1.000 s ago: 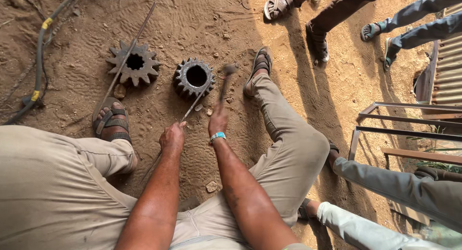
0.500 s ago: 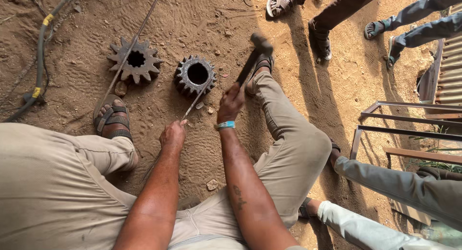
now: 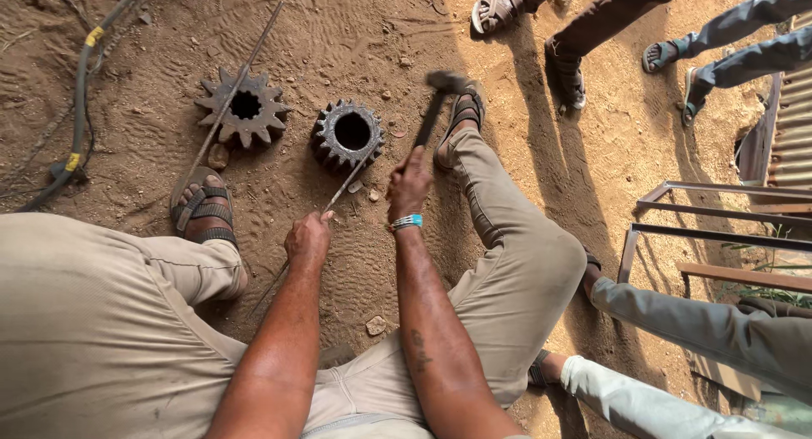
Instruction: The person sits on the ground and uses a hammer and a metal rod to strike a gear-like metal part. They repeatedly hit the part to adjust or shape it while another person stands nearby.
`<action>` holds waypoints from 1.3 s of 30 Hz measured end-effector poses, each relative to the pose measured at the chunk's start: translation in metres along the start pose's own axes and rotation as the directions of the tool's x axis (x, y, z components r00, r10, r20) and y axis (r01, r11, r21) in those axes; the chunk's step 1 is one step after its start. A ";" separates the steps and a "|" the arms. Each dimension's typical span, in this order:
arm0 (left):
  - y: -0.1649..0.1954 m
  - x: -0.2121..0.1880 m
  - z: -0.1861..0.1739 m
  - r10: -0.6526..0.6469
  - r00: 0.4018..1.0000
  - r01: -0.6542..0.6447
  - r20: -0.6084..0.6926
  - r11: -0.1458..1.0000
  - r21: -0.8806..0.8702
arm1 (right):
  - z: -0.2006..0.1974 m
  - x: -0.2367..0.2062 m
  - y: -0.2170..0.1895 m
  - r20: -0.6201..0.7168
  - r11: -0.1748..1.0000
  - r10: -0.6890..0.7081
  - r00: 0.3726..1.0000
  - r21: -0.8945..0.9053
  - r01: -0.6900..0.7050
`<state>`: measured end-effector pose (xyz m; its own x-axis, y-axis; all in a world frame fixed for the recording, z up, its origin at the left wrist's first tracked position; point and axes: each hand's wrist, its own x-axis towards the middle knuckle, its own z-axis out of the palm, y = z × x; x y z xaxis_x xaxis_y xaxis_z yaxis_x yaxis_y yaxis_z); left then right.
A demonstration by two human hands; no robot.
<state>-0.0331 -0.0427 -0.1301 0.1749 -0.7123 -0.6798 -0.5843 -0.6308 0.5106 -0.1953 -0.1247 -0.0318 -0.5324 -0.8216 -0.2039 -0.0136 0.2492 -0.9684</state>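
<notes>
Hammer (image 3: 436,101) and rod (image 3: 342,183) in clenched hands

We see sandy dirt ground (image 3: 355,33) carrying a cylindrical gear (image 3: 347,134); left of it a toothed gear (image 3: 245,111), far left a hose (image 3: 80,92).

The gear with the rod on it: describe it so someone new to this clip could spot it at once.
On the sandy ground between the seated person's sandalled feet lie two rusty gears. The gear with the rod on it is the right-hand one, nearer the raised hammer. It is tall and drum-shaped with a wide round hole, while the other gear is flat and star-like with long pointed teeth.
</notes>
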 end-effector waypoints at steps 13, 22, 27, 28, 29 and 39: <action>0.004 -0.002 -0.003 -0.070 0.997 0.068 0.039 0.996 0.050 | -0.002 -0.023 0.067 -0.001 0.838 0.516 0.857 -0.208 -0.504; 0.001 0.004 -0.005 -0.029 0.993 0.026 0.117 0.999 0.028 | 0.002 -0.010 0.009 0.019 0.977 0.202 0.979 0.070 -0.203; 0.003 0.008 -0.006 -0.059 0.982 0.065 0.177 0.997 -0.029 | -0.001 0.000 -0.006 0.029 0.974 -0.104 0.994 0.206 0.096; 0.004 0.008 -0.006 -0.055 0.981 0.063 0.186 0.997 -0.037 | -0.001 0.001 -0.001 0.007 0.980 -0.100 0.995 0.173 0.097; 0.005 0.008 -0.005 -0.052 0.980 0.062 0.193 0.997 -0.046 | 0.000 0.000 0.006 -0.014 0.985 -0.096 0.995 0.141 0.097; 0.008 0.009 -0.017 -0.048 0.975 0.055 0.215 0.998 -0.028 | 0.002 0.000 0.053 -0.052 0.882 0.282 0.958 -0.378 -0.281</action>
<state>-0.0233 -0.0594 -0.1230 0.0283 -0.5985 -0.8006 -0.5516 -0.6773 0.4869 -0.1943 -0.1119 -0.0837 -0.5576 -0.6901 -0.4614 -0.1826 0.6442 -0.7427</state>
